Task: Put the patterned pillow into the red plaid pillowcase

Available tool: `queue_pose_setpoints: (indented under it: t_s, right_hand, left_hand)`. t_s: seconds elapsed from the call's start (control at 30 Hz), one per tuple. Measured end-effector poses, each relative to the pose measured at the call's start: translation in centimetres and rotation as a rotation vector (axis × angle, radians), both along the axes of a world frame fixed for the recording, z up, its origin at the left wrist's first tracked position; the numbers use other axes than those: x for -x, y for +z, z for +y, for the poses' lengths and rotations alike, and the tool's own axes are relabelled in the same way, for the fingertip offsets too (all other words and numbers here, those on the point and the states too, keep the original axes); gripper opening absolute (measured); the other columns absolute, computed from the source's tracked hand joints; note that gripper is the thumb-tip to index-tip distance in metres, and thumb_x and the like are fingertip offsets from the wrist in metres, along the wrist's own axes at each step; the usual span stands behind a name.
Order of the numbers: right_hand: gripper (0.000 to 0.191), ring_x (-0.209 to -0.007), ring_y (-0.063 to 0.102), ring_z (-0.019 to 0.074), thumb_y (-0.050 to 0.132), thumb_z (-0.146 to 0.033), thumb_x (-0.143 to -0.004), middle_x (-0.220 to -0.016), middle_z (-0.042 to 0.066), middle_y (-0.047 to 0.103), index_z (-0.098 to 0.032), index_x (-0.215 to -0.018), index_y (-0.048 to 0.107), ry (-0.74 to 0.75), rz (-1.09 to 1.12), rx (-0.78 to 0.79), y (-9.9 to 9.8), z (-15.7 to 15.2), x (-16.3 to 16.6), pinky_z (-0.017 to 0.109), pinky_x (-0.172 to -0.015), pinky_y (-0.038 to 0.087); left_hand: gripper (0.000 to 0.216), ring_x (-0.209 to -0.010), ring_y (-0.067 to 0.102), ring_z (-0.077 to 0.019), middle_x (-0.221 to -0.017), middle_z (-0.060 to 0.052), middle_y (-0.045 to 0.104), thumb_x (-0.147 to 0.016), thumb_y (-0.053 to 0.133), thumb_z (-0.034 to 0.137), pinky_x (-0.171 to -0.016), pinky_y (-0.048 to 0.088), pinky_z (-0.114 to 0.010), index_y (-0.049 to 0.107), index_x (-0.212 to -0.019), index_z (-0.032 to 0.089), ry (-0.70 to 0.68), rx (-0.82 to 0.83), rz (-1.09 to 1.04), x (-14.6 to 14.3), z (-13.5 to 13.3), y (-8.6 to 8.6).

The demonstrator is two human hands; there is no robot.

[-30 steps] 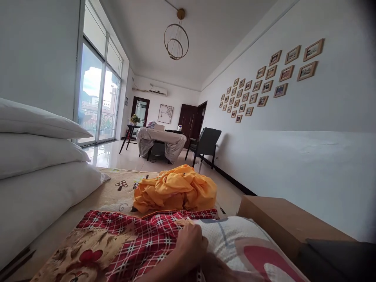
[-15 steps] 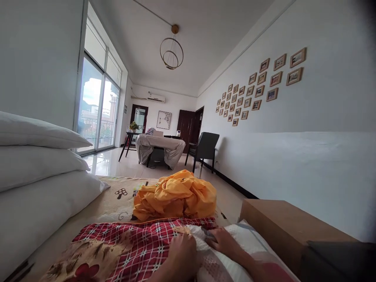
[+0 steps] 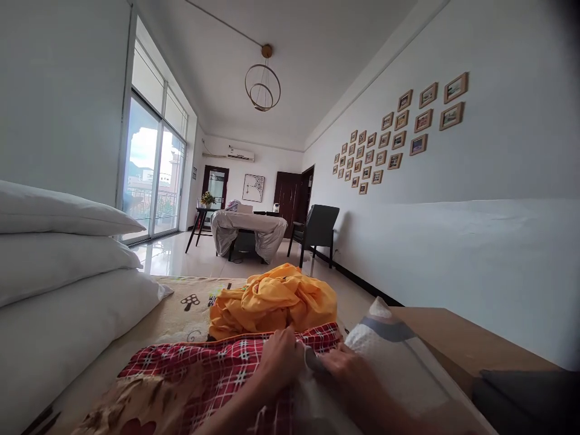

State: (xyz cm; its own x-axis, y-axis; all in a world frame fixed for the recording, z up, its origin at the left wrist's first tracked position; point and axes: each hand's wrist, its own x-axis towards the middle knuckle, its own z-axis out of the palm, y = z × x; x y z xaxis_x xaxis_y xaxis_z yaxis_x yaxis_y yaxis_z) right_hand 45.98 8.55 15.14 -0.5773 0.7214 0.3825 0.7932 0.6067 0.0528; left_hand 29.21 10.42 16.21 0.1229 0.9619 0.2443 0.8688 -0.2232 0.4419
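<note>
Close together, left hand (image 3: 283, 362) gripping plaid cover (image 3: 199, 368) (red) — right hand (image 3: 344, 368) clutching pillow (image 3: 399, 356).

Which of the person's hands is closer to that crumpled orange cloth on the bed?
Left. The left hand grips the red plaid cover just below the orange cloth; the right hand lies further right, on the white pillow.

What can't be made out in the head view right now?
- Left hand fingertips: curled into the red plaid pillowcase, grip hidden.
- Right hand: motion-blurred; its hold on the white printed pillow is unclear.
- Pillow's near end: cut off by the bottom edge.
- Crumpled orange cloth: its near base is hidden behind the pillowcase.
- Small wooden picture frames: contents too small.
</note>
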Motion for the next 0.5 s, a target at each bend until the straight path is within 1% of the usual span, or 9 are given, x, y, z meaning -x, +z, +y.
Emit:
queue_pose_setpoints:
  t_s: [0.13, 0.17, 0.23, 0.3, 0.37, 0.43, 0.5]
  right_hand:
    - [0.028, -0.075, 0.061, 0.0195, 0.046, -0.001, -0.079, -0.085, 0.006, 0.070, -0.018, -0.085, 0.067, 0.036, -0.050, -0.144, -1.8, 2.2, 1.6, 0.033, -0.075, 0.040]
    - [0.028, -0.075, 0.061, 0.0201, 0.046, -0.001, -0.080, -0.086, 0.006, 0.070, -0.018, -0.085, 0.068, 0.039, -0.060, -0.171, -2.3, 2.9, 1.7, 0.034, -0.075, 0.040]
    - [0.027, -0.077, 0.061, 0.0212, 0.047, -0.002, -0.081, -0.085, 0.007, 0.069, -0.018, -0.086, 0.069, 0.014, -0.066, -0.169, -3.1, 4.0, 1.6, 0.035, -0.076, 0.041]
    - [0.023, -0.082, 0.062, 0.0229, 0.050, -0.008, -0.084, -0.087, 0.008, 0.069, -0.018, -0.091, 0.070, -0.048, -0.041, -0.102, -3.3, 4.7, 0.8, 0.037, -0.080, 0.043]
    - [0.024, -0.094, 0.061, 0.0248, 0.051, -0.021, -0.089, -0.098, 0.009, 0.069, -0.019, -0.104, 0.069, -0.087, 0.032, 0.011, -3.0, 4.8, -0.6, 0.040, -0.087, 0.044]
    - [0.036, -0.110, 0.057, 0.0266, 0.048, -0.035, -0.092, -0.117, 0.011, 0.064, -0.020, -0.121, 0.062, -0.084, 0.113, 0.114, -2.7, 4.2, -2.2, 0.044, -0.097, 0.041]
    - [0.045, -0.121, 0.052, 0.0279, 0.047, -0.045, -0.092, -0.132, 0.011, 0.057, -0.023, -0.130, 0.056, -0.017, 0.121, 0.160, -2.8, 2.9, -3.8, 0.046, -0.102, 0.040]
  left_hand:
    - [0.027, -0.092, 0.062, -0.0185, -0.098, -0.007, 0.068, -0.089, 0.034, 0.023, -0.073, 0.039, -0.027, 0.059, -0.097, 0.016, -0.008, -0.025, -0.081, -1.5, -1.1, 1.1]
    - [0.028, -0.093, 0.061, -0.0181, -0.099, -0.007, 0.068, -0.090, 0.033, 0.023, -0.074, 0.039, -0.026, 0.058, -0.097, 0.016, -0.008, -0.022, -0.094, -1.8, -1.2, 1.1]
    - [0.030, -0.098, 0.061, -0.0189, -0.103, -0.008, 0.068, -0.092, 0.030, 0.024, -0.078, 0.040, -0.027, 0.057, -0.101, 0.015, -0.008, -0.008, -0.105, -1.9, -1.2, 0.8]
    - [0.033, -0.099, 0.061, -0.0217, -0.105, -0.010, 0.068, -0.093, 0.029, 0.024, -0.079, 0.042, -0.030, 0.058, -0.104, 0.014, -0.030, 0.031, -0.082, -1.6, -1.3, -0.1]
    - [0.032, -0.100, 0.062, -0.0251, -0.106, -0.012, 0.068, -0.093, 0.032, 0.024, -0.079, 0.044, -0.033, 0.059, -0.107, 0.013, -0.076, 0.076, -0.042, -1.1, -1.8, -1.2]
    - [0.030, -0.103, 0.061, -0.0264, -0.111, -0.013, 0.066, -0.092, 0.039, 0.027, -0.081, 0.046, -0.036, 0.060, -0.109, 0.014, -0.150, 0.118, 0.031, -0.5, -3.1, -2.3]
    - [0.030, -0.104, 0.060, -0.0241, -0.115, -0.012, 0.062, -0.093, 0.045, 0.033, -0.084, 0.048, -0.038, 0.059, -0.112, 0.015, -0.232, 0.141, 0.116, 0.1, -5.1, -3.1]
